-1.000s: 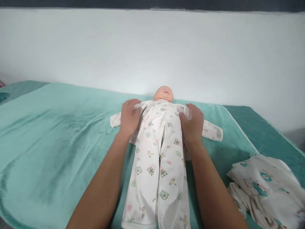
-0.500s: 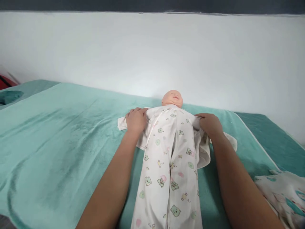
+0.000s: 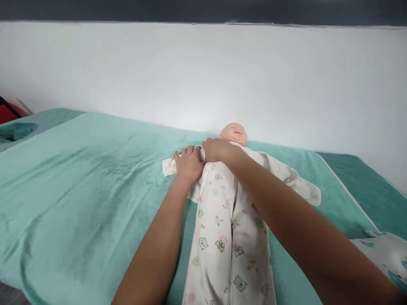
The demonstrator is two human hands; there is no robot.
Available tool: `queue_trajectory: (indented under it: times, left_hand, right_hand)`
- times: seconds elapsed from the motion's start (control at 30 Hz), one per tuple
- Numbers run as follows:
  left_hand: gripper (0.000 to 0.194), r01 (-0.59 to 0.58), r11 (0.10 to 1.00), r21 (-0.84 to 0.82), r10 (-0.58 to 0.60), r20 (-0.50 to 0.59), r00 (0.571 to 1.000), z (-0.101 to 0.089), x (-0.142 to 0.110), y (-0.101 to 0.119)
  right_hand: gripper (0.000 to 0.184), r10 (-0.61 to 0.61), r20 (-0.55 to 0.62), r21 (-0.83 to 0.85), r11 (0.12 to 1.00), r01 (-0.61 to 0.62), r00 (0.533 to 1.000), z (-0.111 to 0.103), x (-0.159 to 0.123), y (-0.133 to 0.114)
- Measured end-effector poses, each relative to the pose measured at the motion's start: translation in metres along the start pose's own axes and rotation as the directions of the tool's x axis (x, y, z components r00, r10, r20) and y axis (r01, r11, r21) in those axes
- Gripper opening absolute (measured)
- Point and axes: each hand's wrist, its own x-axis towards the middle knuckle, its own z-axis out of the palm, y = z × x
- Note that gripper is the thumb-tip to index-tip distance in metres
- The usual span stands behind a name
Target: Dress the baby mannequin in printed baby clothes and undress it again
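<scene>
A smooth white wall (image 3: 127, 72) stands beyond both hands, and in front of it a light teal plush blanket (image 3: 79, 190) spreads beneath them and well out to either side. On the blanket, from the hands back toward the wearer, stretches a long white two-legged cloth garment (image 3: 216, 220) printed with green bears and pink spots, its upper end partly hidden under the right hand. A dark band (image 3: 203, 10) runs above the wall, and a darker teal cloth (image 3: 359, 178) lies well to the right of both hands. The rumpled white fabric bundle (image 3: 386, 254) with teal figures sits nearer the wearer, beside the right forearm. A white printed long-sleeved top (image 3: 286, 173) has one sleeve emerging left of the left hand, the other reaching out beyond the right forearm. The right hand (image 3: 218, 150) crosses over to meet the left, its fingers bent at the cloth; whether it grips any cannot be told. The left hand (image 3: 190, 164) lies on the top with fingers parted. Just beyond the right hand shows the peach-coloured, bald doll head (image 3: 233, 132).
</scene>
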Motion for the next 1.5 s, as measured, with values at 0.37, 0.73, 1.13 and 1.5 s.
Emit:
queue_trajectory:
  times: [0.37, 0.73, 1.13, 1.5]
  left_hand:
    - [0.055, 0.015, 1.0, 0.0, -0.015, 0.053, 0.998, 0.005, 0.003, -0.001]
    - [0.056, 0.091, 0.994, -0.058, -0.09, 0.034, 0.995, -0.007, -0.009, 0.002]
    - [0.034, 0.156, 0.983, -0.099, -0.153, 0.033, 0.988, -0.002, -0.018, -0.018]
    - [0.03, 0.132, 0.99, -0.046, -0.135, -0.052, 0.99, -0.005, -0.014, -0.018]
  right_hand:
    - [0.032, -0.169, 0.059, 0.05, 0.985, 0.166, 0.984, 0.009, 0.0, 0.023]
    - [0.035, -0.175, -0.015, 0.087, 0.981, 0.175, 0.984, 0.001, -0.008, 0.043]
    - [0.02, -0.044, -0.164, 0.152, 0.986, 0.069, 0.985, 0.002, -0.031, 0.073]
    - [0.019, -0.127, -0.119, 0.167, 0.975, 0.146, 0.985, 0.001, -0.026, 0.04]
